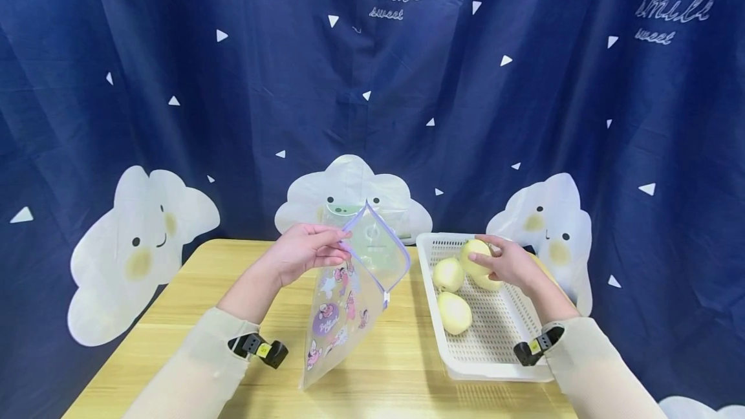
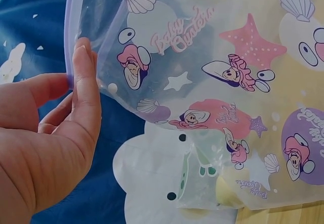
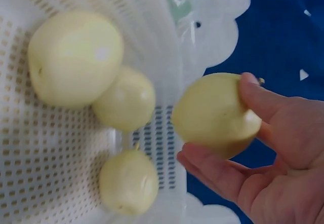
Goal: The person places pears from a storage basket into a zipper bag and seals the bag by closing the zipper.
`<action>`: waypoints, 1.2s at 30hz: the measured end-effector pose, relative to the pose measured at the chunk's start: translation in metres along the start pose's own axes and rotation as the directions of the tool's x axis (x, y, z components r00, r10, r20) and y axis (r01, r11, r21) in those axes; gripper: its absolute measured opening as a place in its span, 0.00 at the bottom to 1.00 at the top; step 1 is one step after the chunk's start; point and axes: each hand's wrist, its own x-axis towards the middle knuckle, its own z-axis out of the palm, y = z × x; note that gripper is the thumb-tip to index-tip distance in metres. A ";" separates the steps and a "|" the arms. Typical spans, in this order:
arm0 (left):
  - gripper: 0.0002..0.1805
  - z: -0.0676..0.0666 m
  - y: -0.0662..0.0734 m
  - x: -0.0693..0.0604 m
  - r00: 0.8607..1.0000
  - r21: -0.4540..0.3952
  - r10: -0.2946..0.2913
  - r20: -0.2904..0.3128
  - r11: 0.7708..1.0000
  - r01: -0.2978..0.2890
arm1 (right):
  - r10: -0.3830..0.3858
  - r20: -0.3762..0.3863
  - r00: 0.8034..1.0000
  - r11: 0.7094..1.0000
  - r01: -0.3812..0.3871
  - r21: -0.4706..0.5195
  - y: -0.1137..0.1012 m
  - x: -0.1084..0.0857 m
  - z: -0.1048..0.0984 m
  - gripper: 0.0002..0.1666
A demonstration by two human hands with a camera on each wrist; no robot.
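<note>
Four pears in view?

— Yes. Three pears (image 1: 455,313) sit in your white basket (image 1: 495,370), toward its left and far side. Fourth, the held pear (image 3: 212,112), is in your right hand (image 1: 515,264).

And the bag?

— Clear zip bag (image 1: 340,322), pink and purple cartoon print, left of the basket. Mouth spread wide, purple edge (image 1: 398,247) making a loop, slider (image 1: 387,297) at the low corner. No pear visible inside.

Fingers?

— Left hand (image 1: 302,254): thumb and fingers nearly together, pinching the bag at its purple edge. Right: thumb and fingers parted by the fruit's width, curled round the held pear over the basket's far end, apart from the other three.

What's the green bit?

— Some see-through item with green print (image 2: 200,171) behind your bag. Poor view through the plastic; could be a second bag, can't confirm.

Surface, room?

— Light wood table (image 1: 396,354) under basket and bag. Dark blue curtain (image 1: 291,83) behind: smiling clouds, white triangles, "smile sweet" lettering.
</note>
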 end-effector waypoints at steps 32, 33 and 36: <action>0.17 0.005 0.001 0.003 1.000 0.014 0.001 -0.019 1.000 -0.001 | -0.299 -0.098 0.949 0.933 0.313 0.178 -0.141 -0.042 0.024 0.35; 0.18 0.005 0.001 0.004 1.000 0.018 0.001 -0.021 1.000 -0.001 | -0.310 -0.098 0.946 0.932 0.323 0.166 -0.145 -0.043 0.026 0.35; 0.20 0.009 0.002 0.005 1.000 0.027 0.002 -0.024 1.000 -0.001 | -0.330 -0.094 0.939 0.933 0.339 0.120 -0.153 -0.044 0.030 0.34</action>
